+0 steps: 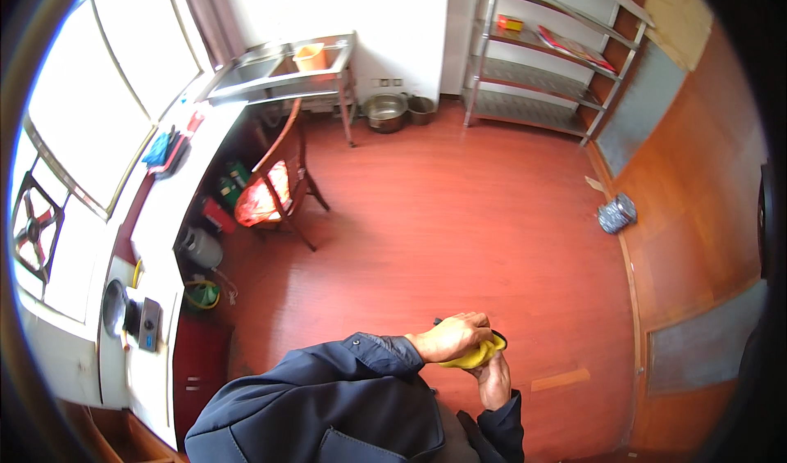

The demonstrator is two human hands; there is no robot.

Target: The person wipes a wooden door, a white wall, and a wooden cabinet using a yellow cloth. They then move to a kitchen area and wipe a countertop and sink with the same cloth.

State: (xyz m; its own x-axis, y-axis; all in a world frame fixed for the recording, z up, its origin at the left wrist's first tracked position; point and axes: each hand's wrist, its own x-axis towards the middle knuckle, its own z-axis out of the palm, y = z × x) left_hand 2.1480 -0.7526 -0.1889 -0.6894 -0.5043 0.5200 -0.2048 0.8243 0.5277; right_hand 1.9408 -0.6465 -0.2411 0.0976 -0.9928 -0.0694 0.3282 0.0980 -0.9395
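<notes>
Both hands are close together in front of my dark jacket, at the lower middle of the view. My left hand (452,339) lies over a yellow cloth (473,357) with a dark edge and grips it from above. From below and to the right, my right hand (494,382) holds the same cloth with thumb and fingers. The cloth is bunched, and part of it is hidden by the fingers. A small dark end sticks out beyond my left hand; what it belongs to is hidden.
A wooden chair (289,183) stands by the long counter (161,217) on the left. Beyond are a metal sink (261,69), metal pots (385,111) and a metal shelf rack (532,103). A patterned bin (616,214) is beside the right wall.
</notes>
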